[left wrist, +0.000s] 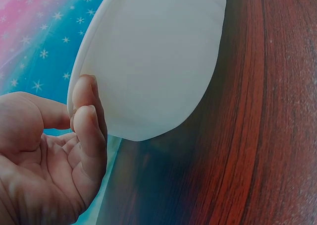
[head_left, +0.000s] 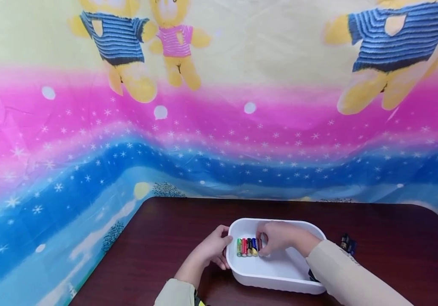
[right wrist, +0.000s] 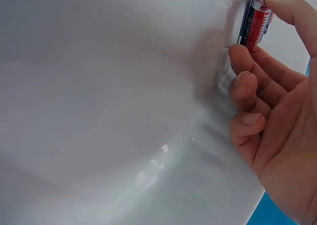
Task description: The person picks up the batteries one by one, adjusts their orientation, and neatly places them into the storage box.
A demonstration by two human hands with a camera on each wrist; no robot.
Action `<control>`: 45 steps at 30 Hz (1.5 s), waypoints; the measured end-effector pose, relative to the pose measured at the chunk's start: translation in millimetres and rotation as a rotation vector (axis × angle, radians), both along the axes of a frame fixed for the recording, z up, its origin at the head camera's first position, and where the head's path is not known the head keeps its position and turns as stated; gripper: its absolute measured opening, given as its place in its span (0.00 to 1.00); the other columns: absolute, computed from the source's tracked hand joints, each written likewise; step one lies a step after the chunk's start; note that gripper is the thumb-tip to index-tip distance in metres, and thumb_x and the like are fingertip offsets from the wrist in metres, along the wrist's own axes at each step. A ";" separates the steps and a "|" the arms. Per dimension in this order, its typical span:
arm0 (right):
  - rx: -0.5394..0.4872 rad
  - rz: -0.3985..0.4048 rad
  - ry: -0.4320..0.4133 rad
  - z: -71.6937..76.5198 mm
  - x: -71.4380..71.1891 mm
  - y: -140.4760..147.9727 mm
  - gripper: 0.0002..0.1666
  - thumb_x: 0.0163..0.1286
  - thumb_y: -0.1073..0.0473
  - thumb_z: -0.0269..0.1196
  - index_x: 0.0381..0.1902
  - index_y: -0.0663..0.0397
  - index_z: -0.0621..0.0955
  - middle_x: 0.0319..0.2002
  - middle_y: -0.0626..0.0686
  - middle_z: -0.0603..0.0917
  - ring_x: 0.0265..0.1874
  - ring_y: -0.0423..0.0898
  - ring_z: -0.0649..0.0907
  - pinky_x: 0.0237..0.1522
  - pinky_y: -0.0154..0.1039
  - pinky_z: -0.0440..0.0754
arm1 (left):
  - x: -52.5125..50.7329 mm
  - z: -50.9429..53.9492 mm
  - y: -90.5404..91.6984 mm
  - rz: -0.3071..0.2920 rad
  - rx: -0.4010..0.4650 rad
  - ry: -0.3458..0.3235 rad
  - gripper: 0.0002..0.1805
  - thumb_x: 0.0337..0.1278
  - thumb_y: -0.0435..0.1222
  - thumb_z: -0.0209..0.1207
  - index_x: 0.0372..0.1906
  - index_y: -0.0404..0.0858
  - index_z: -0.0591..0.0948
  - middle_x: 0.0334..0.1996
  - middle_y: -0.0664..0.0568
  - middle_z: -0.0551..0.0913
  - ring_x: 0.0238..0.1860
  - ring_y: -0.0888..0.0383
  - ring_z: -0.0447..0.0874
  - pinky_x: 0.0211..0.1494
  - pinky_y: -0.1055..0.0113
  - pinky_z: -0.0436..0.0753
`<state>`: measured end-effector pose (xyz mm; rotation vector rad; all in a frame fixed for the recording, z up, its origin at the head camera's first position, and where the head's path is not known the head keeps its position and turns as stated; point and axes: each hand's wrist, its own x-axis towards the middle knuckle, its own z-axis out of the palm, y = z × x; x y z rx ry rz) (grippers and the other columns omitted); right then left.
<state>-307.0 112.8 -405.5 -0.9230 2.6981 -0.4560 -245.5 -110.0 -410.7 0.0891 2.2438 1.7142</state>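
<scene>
A white tub [head_left: 272,287] holds a row of several batteries [head_left: 244,247] standing side by side near its left wall, in green, red, black and blue-gold. My left hand [head_left: 216,246] grips the tub's left rim, thumb on one side and fingers on the other; the left wrist view shows the left hand [left wrist: 54,155] pinching the tub wall [left wrist: 148,61]. Inside the tub, my right hand [head_left: 278,236] is at the right end of the row. In the right wrist view, the right hand [right wrist: 277,96] holds a red and dark battery [right wrist: 256,27] between thumb and fingers.
On the dark wooden table [head_left: 173,216], a few dark batteries [head_left: 348,244] lie to the right of the tub. A dark object [head_left: 312,276] shows by the right sleeve at the tub's near right corner. Behind the table hangs a printed cloth [head_left: 219,127].
</scene>
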 end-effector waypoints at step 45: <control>-0.355 -0.192 -0.172 79.0 16.1 154.5 0.15 0.66 0.62 0.56 0.49 0.64 0.74 0.28 0.55 0.76 0.23 0.48 0.75 0.18 0.38 0.75 | -1.3 3.3 -1.8 -0.032 -0.063 -0.009 0.21 0.70 0.38 0.44 0.63 0.37 0.60 0.23 0.34 0.78 0.10 0.55 0.76 0.11 0.68 0.77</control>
